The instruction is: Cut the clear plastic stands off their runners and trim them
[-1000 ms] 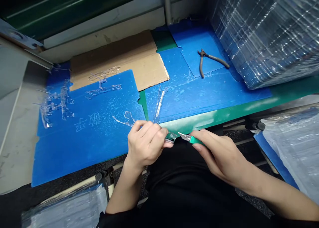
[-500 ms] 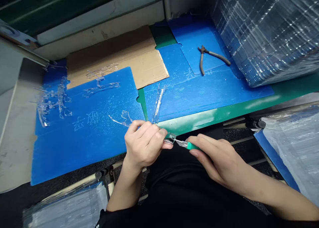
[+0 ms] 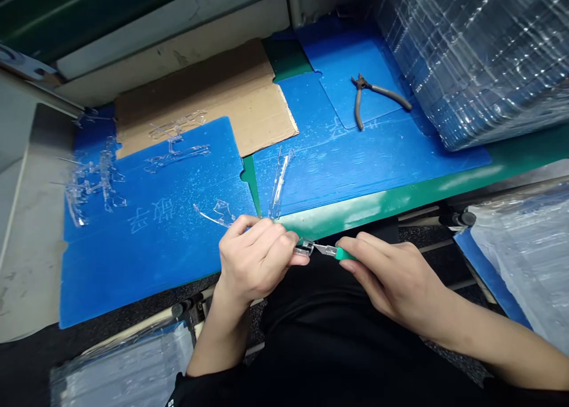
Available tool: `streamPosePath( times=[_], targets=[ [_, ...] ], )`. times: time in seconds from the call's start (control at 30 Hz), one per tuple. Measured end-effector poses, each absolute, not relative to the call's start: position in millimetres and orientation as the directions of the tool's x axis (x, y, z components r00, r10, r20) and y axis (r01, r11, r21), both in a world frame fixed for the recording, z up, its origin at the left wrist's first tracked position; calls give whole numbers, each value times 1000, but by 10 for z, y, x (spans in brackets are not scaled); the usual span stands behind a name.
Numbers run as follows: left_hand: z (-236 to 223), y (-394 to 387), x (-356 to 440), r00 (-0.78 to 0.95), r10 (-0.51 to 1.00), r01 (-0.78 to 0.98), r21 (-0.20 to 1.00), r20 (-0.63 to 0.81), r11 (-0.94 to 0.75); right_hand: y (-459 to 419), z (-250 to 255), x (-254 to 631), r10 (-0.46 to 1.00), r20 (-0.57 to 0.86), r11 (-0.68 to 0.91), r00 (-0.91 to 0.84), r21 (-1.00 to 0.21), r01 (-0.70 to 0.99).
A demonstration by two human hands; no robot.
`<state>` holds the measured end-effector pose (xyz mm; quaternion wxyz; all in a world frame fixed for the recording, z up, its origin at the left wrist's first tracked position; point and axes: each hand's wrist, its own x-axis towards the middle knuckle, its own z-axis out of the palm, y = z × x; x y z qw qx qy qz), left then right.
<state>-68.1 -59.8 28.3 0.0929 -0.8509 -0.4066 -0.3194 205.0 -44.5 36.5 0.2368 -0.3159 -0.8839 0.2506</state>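
Observation:
My left hand [image 3: 255,256] is closed around a clear plastic part [image 3: 304,248]; its thin branches stick out beyond the knuckles and one end shows past the thumb. In my right hand [image 3: 395,276] is a green-handled utility knife [image 3: 341,253], pinched between thumb and fingers. The blade points left, its tip at the exposed end of the clear part; whether it touches I cannot tell. Both hands are above my lap, at the table's front edge. More clear plastic pieces [image 3: 95,179] lie at the left on the blue sheet [image 3: 178,241].
Grey-handled nippers [image 3: 361,93] lie open on the blue sheeting at the back. A cardboard sheet [image 3: 249,99] lies behind the left sheet. Wrapped, stacked clear trays [image 3: 480,63] stand at the right. Bagged stacks [image 3: 528,241] sit lower right, another bagged stack [image 3: 128,371] lower left.
The view has shifted slightly. Both hands keep their grips, and the knife tip stays at the end of the clear part with only a very small movement.

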Motion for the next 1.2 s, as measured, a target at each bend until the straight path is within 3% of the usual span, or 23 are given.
streamPosePath(
  times=[0.17,0.37,0.57,0.67,0.77,0.87,1.0,1.1,1.2],
  targets=[
    [362,-692,-604,532,635,680,164,561,-715,-277,270,2164,751,270,624,-603,-589,513],
    [423,-626,-142,649,621,633,141,440,-761,-130,313,2269,830,319,518,-457,-745,420],
    [229,-592,478,913,358,339,126,195,-932,-241,361,2196,884,210,327,-418,-916,232],
    [119,-651,746,971,230,217,175,60,-960,-297,273,2281,899,101,255,-427,-912,322],
    [-23,-670,1007,990,140,131,193,34,-973,-357,154,2531,921,-3,188,-389,-873,451],
    [-136,-680,1316,1000,21,18,183,16,-983,-498,78,2875,960,-17,116,-279,-883,454],
    [-116,-683,1638,970,-164,-191,144,182,-971,-763,28,3553,999,-33,-23,-14,-889,456],
    [-59,-503,1614,913,-96,-157,126,396,-979,-838,0,4337,968,-28,-138,249,-889,437],
    [-83,-123,1275,879,-6,-24,31,477,-999,-654,52,5164,883,2,-216,470,-887,409]
  ],
)
